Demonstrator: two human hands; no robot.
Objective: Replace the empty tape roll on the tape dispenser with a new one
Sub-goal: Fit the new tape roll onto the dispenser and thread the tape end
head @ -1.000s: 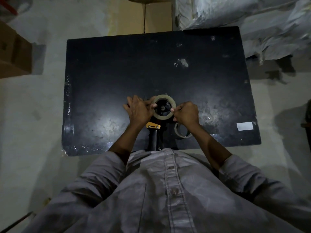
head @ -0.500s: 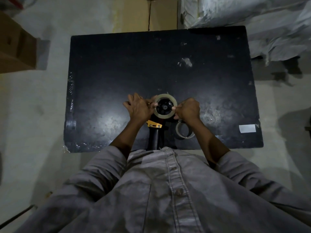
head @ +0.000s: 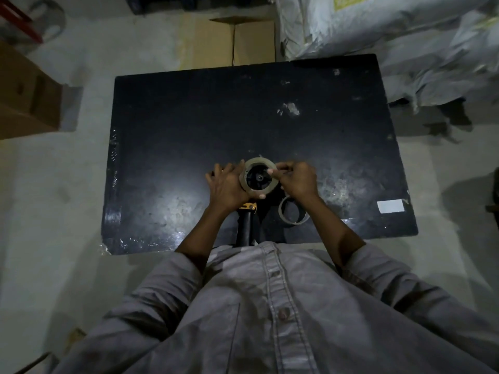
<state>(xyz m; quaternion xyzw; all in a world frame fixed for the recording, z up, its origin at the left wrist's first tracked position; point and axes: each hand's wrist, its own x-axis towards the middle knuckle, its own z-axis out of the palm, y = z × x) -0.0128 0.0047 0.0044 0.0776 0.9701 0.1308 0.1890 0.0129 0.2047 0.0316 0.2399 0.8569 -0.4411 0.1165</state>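
A: How does the new tape roll (head: 259, 177) handle?

B: Light and stiff, I'd judge: a wound ring that keeps its shape, with smooth sides that could slip. It sits on the black hub of the tape dispenser (head: 247, 222), over the middle of the table (head: 189, 117).

A: Where should it be held?

B: By the outer rim. The left hand (head: 229, 187) wraps the roll's left side, thumb under its near edge. The right hand (head: 295, 180) has its fingertips pinched together at the roll's right rim; whether they hold a loose tape end I can't tell.

A: And the old one?

B: The empty core (head: 293, 211) lies flat on the table just right of the dispenser's black handle, near the right wrist. Being thin cardboard, it would probably crush easily.

A: Anything in the way?

B: Only that core. A white label (head: 390, 206) lies well apart at the table's right edge, and cardboard boxes (head: 27, 103) and plastic-wrapped bundles (head: 405, 36) stand on the floor.
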